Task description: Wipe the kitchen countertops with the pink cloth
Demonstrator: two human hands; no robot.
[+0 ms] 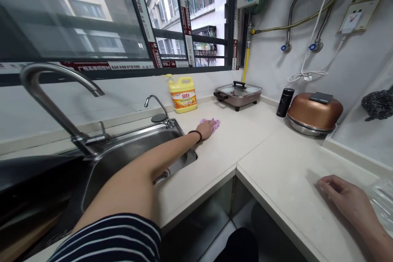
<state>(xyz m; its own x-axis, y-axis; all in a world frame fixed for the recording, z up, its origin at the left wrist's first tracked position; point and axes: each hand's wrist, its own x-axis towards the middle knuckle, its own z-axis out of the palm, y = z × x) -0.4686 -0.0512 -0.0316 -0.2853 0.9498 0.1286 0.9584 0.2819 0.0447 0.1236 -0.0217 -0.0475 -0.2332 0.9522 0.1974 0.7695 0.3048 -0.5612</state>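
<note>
At the end of its outstretched arm, my left hand point(206, 129) presses a crumpled pink cloth point(215, 123) against the white countertop point(215, 153), just right of the sink. The fingers lie over the cloth and partly hide it. A dark beaded bracelet circles that wrist. My right hand point(348, 196) is over the right stretch of counter, its fingers loosely curled and thumb and forefinger close together. I see nothing in it. Beside its wrist are some clear plastic items point(383, 198), cut off by the frame edge.
The steel sink point(123, 153) has a large faucet point(55, 102) and a small tap point(158, 104). A yellow detergent jug point(183, 96), a lidded electric pan point(238, 95), a black flask point(285, 102) and a copper-coloured bowl point(316, 110) topped by a phone stand along the walls.
</note>
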